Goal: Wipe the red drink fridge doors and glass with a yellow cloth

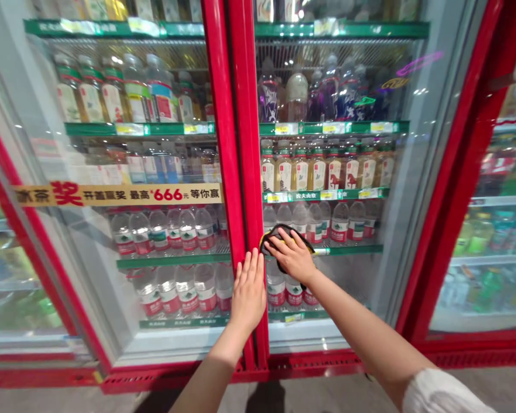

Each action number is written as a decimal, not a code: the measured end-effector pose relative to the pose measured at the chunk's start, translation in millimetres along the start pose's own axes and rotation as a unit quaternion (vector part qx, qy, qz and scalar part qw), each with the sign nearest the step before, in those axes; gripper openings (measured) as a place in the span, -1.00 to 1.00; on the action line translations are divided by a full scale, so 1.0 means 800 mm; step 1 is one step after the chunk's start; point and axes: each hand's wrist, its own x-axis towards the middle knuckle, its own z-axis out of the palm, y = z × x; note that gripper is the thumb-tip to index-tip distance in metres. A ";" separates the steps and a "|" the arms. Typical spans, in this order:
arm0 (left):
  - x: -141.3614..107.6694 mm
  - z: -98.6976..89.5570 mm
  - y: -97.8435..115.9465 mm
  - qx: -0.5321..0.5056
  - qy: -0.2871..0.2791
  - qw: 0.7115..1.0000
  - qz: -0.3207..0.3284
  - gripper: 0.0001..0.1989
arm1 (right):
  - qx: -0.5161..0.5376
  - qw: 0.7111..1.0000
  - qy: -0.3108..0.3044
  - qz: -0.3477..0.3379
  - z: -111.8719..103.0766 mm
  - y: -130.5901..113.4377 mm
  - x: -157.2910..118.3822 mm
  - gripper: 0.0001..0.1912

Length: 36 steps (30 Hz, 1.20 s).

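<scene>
My right hand [293, 256] presses a dark grey cloth with black and yellow edging [272, 236] against the right glass door [348, 281], close to its red frame. Parts of the cloth stick out above and below the fingers; the rest is covered by my palm. Lying flat on the red door frame [246, 143] is my left hand [248, 289], fingers stretched out and nothing in them. It is a little lower than my right hand and left of it. Behind the glass, water bottles [340, 222] with red labels stand near the cloth.
Drinks line several shelves with green edges [189, 260] inside the cooler. A printed yellow strip [116, 195] crosses the left glass door. More drink coolers stand to the left and right. Grey floor [223, 397] runs along the red base.
</scene>
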 end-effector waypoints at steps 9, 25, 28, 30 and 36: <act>0.012 0.019 0.010 -0.004 0.016 0.999 0.042 -0.14 | -0.035 0.961 0.064 0.268 0.007 0.025 -0.085 -0.52; 0.014 0.067 0.099 -0.022 0.007 0.995 0.093 -0.18 | -0.022 0.961 0.055 0.270 -0.001 0.075 -0.182 -0.43; 0.024 0.072 0.113 -0.016 0.007 0.995 0.097 -0.18 | -0.011 0.979 0.016 0.201 -0.005 0.089 -0.161 -0.45; 0.034 0.074 0.126 -0.015 0.002 0.995 0.097 -0.17 | -0.006 0.978 0.016 0.207 -0.014 0.115 -0.146 -0.46; 0.041 0.078 0.161 -0.022 -0.016 0.994 0.108 -0.16 | -0.012 0.936 0.086 0.340 -0.015 0.136 -0.201 -0.42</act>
